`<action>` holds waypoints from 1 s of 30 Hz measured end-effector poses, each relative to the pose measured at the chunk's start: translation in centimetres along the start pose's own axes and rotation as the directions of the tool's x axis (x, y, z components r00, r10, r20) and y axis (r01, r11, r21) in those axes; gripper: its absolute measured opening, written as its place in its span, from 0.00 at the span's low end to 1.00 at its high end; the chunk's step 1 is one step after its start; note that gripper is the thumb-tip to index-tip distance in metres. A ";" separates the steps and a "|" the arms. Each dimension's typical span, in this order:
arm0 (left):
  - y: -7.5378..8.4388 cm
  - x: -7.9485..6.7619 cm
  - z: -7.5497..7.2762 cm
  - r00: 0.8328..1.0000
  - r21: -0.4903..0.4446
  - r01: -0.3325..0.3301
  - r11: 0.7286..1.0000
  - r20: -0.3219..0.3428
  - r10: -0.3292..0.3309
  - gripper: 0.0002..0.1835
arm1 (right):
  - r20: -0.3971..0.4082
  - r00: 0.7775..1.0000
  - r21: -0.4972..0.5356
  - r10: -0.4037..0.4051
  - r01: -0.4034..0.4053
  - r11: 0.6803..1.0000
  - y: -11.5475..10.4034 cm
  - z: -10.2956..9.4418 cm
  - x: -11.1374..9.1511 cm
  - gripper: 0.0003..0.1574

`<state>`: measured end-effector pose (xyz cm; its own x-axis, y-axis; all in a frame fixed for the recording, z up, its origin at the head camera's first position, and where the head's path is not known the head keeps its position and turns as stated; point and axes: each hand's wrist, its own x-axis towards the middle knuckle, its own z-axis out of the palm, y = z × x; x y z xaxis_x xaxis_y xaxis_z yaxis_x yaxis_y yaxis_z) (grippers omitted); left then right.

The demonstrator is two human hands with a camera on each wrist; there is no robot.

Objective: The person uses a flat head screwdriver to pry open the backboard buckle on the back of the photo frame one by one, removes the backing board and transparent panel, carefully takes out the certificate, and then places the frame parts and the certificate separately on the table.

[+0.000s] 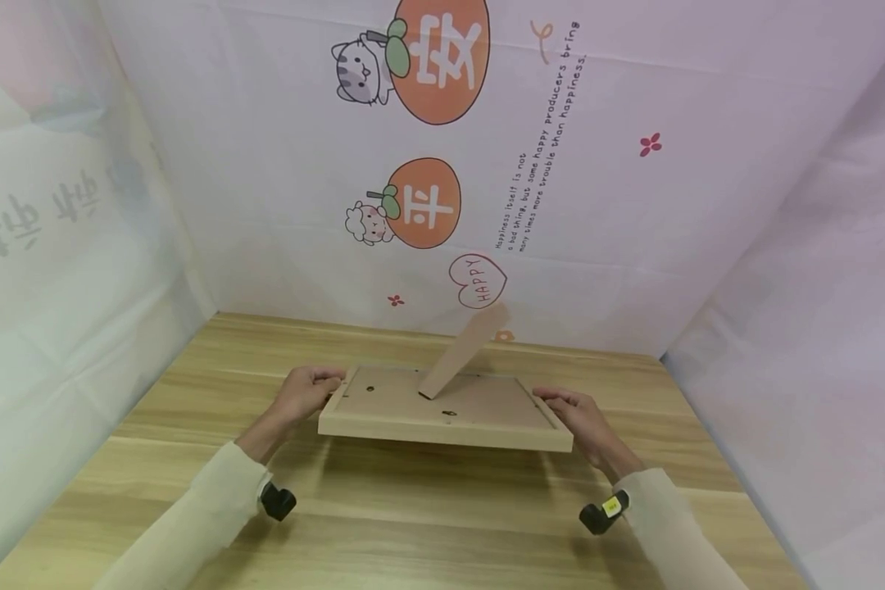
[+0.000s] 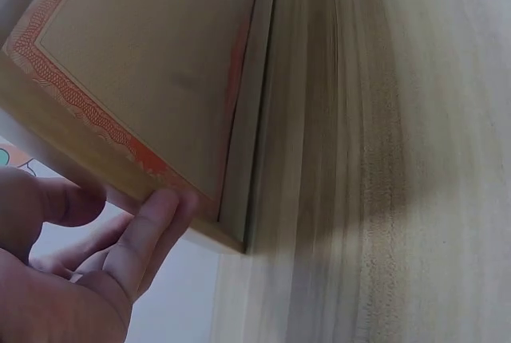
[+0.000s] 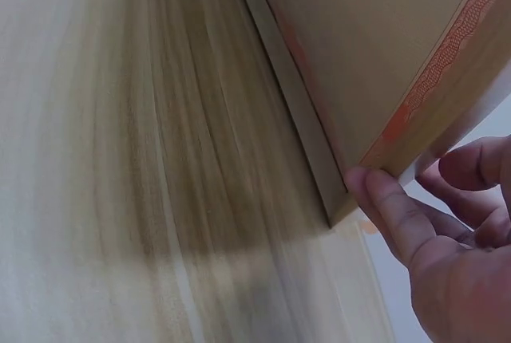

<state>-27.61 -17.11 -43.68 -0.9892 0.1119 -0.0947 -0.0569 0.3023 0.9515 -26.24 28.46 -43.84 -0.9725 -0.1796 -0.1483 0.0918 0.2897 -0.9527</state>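
Head view: judged risk is a slip, since left hand point(image 1: 306, 395) and right hand point(image 1: 578, 416) each pinch only an end of the picture frame point(image 1: 398, 403) with fingers and thumb; one weak pinch could twist it or drop its raised near edge onto the tabletop point(image 1: 383, 524). Frame spans between the hands, back upward, just right of the left, just left of the right; stand leg point(image 1: 460, 356) juts beyond both.
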 end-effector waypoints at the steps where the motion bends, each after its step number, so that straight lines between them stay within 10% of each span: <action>1: 0.0 0.0 0.0 1.000 -0.003 0.002 1.000 -0.004 -0.002 0.20 | -0.003 1.000 -0.008 0.003 -0.003 1.000 0.0 0.1 0.0 0.28; 30: -2.7 -0.1 1.7 0.997 0.086 0.034 0.996 -0.077 -0.027 0.18 | -0.091 0.996 -0.051 0.012 -0.017 0.999 2.4 2.4 0.1 0.30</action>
<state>-27.17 -16.28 -46.72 -0.9948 0.0303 -0.0977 -0.0785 0.3862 0.9191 -25.66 26.91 -46.76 -0.9867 -0.0903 -0.1349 0.0967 0.3404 -0.9353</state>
